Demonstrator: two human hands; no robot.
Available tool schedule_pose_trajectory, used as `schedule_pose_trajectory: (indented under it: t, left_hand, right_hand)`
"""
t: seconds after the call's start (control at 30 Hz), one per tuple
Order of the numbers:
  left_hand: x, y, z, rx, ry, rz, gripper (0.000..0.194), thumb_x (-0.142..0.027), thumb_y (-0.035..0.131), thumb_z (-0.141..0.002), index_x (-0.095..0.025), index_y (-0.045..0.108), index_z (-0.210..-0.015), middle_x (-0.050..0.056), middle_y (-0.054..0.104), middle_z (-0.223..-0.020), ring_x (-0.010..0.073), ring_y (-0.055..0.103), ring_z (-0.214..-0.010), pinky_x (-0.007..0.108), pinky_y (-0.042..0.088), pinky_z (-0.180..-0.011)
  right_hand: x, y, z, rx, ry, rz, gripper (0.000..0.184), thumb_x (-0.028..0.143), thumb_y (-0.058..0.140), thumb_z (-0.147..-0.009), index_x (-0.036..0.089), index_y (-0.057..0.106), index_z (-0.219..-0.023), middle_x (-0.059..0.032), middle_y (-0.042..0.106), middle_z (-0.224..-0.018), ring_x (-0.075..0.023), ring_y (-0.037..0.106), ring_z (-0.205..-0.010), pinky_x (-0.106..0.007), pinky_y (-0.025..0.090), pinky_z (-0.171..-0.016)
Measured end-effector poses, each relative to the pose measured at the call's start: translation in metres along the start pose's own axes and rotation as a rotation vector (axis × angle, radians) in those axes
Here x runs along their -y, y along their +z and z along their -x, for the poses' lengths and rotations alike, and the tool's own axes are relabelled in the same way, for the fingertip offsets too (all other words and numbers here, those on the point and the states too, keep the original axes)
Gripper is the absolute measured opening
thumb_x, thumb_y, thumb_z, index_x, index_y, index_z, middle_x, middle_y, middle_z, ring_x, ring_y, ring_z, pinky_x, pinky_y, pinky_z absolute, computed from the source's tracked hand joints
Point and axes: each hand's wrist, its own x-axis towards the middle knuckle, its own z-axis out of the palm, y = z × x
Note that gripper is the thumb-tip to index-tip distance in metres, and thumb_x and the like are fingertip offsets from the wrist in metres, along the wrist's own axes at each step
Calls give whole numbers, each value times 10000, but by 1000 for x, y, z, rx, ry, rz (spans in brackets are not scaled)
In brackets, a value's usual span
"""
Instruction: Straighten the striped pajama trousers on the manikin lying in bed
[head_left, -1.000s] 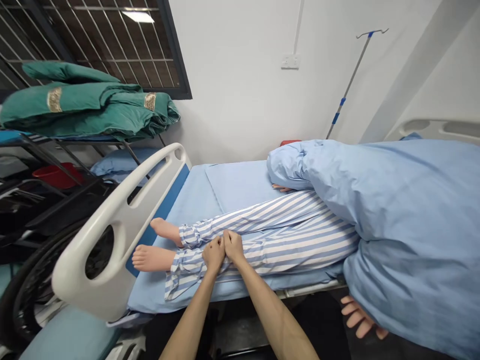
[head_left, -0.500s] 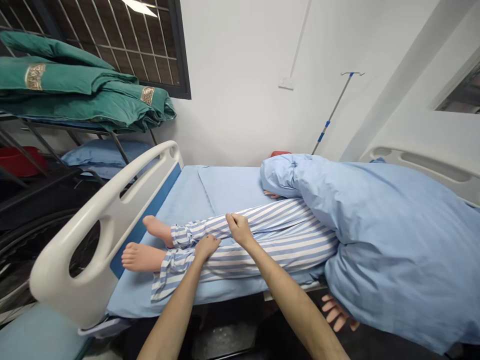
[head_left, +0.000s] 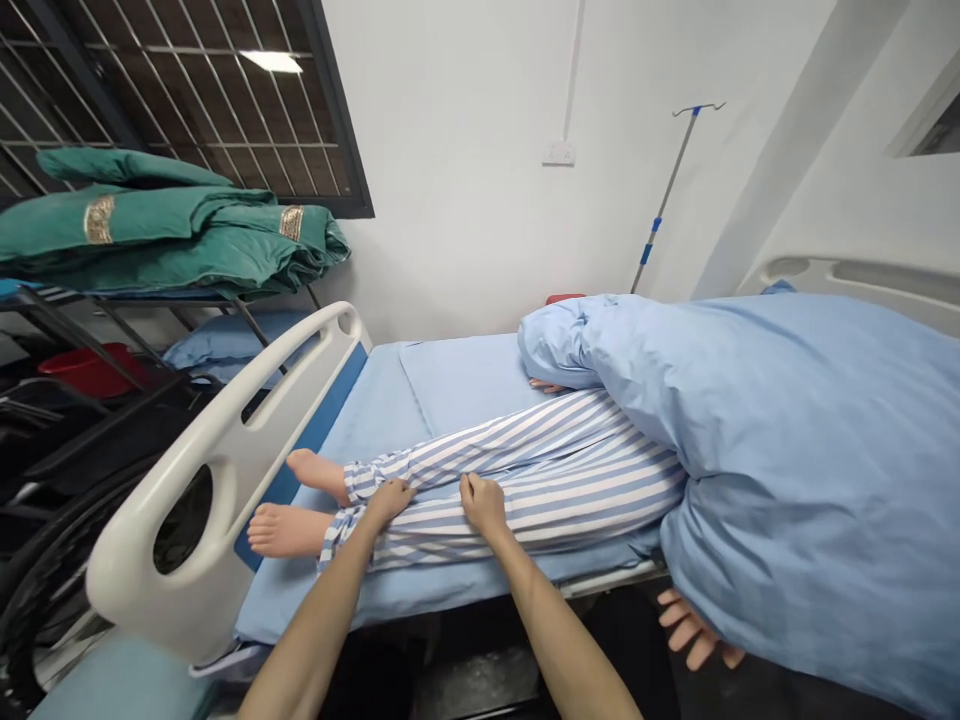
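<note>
Blue-and-white striped pyjama trousers (head_left: 592, 500) cover the legs of what looks like a manikin lying on the bed. Its bare feet (head_left: 289, 530) point to the left. My left hand (head_left: 390, 502) is closed on the near trouser leg at the shin, and the forearm partly hides the hem. Further up the same leg, below the knee, my right hand (head_left: 484, 503) is curled into a grip on the cloth. Most of the fingertips are hidden from view. A bunched light blue quilt (head_left: 787, 450) covers the upper body, with manikin fingers (head_left: 694, 630) hanging out below it.
The white footboard (head_left: 161, 500) stands at the left, beside a wheelchair wheel (head_left: 45, 590). Green folded bedding (head_left: 172, 235) lies on a rack behind, above a red basin (head_left: 97, 368). A drip pole (head_left: 667, 195) rises beyond the bed.
My right hand has moved from the far leg down onto the near leg. My left hand has shifted towards the feet. The flared near hem is drawn in, and the camera view has tilted slightly.
</note>
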Motion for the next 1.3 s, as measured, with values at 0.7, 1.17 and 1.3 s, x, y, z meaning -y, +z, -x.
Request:
schedule_pose_trajectory:
  t: [0.7, 1.17, 1.3]
  left_hand:
    - [-146, 25, 53, -400, 116, 613, 307, -236, 479, -845, -192, 450, -542, 11, 473, -535, 131, 420, -554, 260, 290, -591]
    - [-134, 44, 58, -261, 30, 180, 325, -294, 420, -935, -194, 655, -735, 67, 714, -837, 179, 585, -797, 269, 230, -635]
    - [-134, 43, 60, -253, 16, 201, 313, -289, 424, -919, -197, 635, -706, 63, 699, -807, 185, 577, -790, 276, 218, -628]
  right_hand:
    - [-19, -3, -15, -225, 98, -683, 458, 486, 326, -930, 230, 308, -551, 35, 382, -490, -117, 360, -509, -261, 259, -529]
    - [-27, -59, -28, -131, 51, -493, 437, 459, 323, -896, 229, 274, -527, 47, 289, -487, -108, 327, -521, -245, 245, -516]
    - [-29, -113, -46, -196, -8, -464, 463, 504, 329, -910, 224, 277, -544, 45, 302, -517, -104, 334, -540, -244, 261, -538]
